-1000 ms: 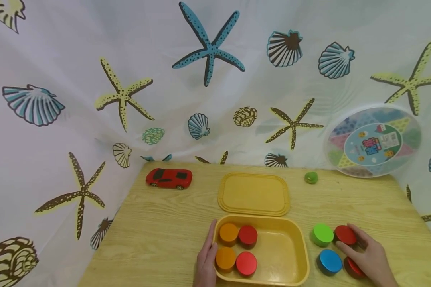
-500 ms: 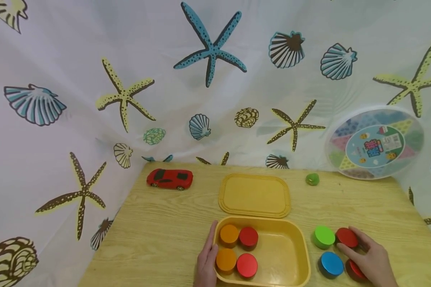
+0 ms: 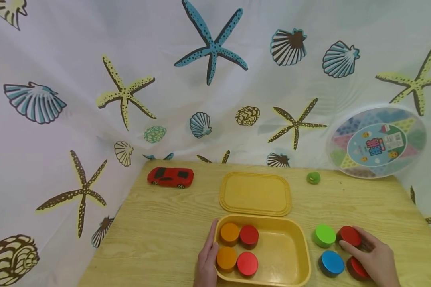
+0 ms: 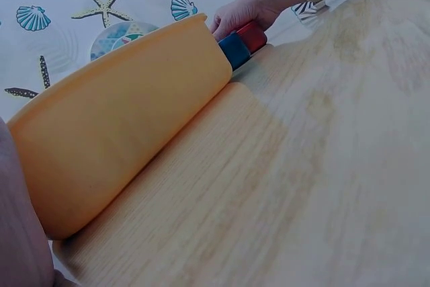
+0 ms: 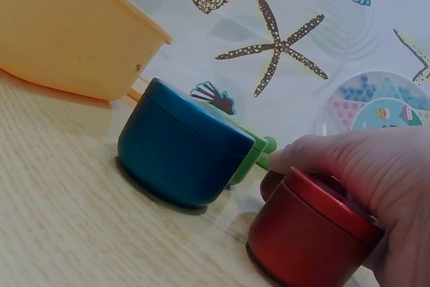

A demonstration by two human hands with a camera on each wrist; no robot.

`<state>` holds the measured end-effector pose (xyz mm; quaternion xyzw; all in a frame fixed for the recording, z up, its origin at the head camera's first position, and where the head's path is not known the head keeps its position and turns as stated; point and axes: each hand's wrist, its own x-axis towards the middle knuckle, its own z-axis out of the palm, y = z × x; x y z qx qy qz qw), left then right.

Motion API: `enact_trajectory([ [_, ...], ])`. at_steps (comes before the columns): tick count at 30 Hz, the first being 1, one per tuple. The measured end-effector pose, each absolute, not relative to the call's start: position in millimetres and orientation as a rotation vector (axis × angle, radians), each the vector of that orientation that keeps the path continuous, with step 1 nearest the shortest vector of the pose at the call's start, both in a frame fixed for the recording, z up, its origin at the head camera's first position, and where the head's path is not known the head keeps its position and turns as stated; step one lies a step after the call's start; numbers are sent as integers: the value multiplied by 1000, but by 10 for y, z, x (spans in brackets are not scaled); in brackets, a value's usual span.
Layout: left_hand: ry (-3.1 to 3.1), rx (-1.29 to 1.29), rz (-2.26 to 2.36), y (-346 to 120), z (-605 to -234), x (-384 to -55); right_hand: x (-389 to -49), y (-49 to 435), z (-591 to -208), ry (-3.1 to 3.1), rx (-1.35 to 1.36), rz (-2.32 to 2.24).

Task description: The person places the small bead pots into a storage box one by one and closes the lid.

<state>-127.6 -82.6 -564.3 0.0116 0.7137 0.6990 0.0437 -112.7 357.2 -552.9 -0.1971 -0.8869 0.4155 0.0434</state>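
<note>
In the head view a yellow plastic bin (image 3: pixel 283 255) holds two orange round tins, the rear one (image 3: pixel 230 233) and the front one (image 3: pixel 226 258), and two red ones beside them. My left hand (image 3: pixel 206 259) lies along the bin's left wall, fingers straight against it. At the right, my right hand (image 3: pixel 375 255) grips the rear red tin (image 3: pixel 350 236) between thumb and fingers. Below its palm stands another red tin (image 5: pixel 312 233), partly covered in the head view. A blue tin (image 5: pixel 181 146) and a green tin (image 3: pixel 324 235) stand just left of the hand.
A flat yellow lid (image 3: pixel 255 194) lies behind the bin. Farther back are a red toy car (image 3: pixel 170 177), a small green object (image 3: pixel 313 177) and a round patterned box (image 3: pixel 376 141) leaning on the shell-print cloth (image 3: pixel 208 95), which hangs around the wooden table (image 3: pixel 158 235).
The view shifts slightly. My right hand keeps its grip around the rear red tin, with little movement; the left hand stays against the bin.
</note>
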Motion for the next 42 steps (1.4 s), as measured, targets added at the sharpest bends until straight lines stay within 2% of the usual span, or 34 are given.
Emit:
enact_trajectory([
  [9, 2181, 27, 2124, -831, -5643, -1284, -1116, 3584, -5425, -2647, -681, 1338],
  [19, 2162, 29, 2122, -844, -5648, -1260, -1119, 3513, -5098, -2579, -764, 1269],
  [23, 2170, 6, 2108, -846, -5648, -1256, -1152, 3384, -4977, -2576, -636, 1343],
  [32, 2195, 82, 2113, -855, -5641, -1286, -1233, 2783, -4765, -2586, -157, 1426],
  [42, 2193, 67, 2101, -855, -5647, -1282, -1318, 2238, -4812, -2614, 151, 1613],
])
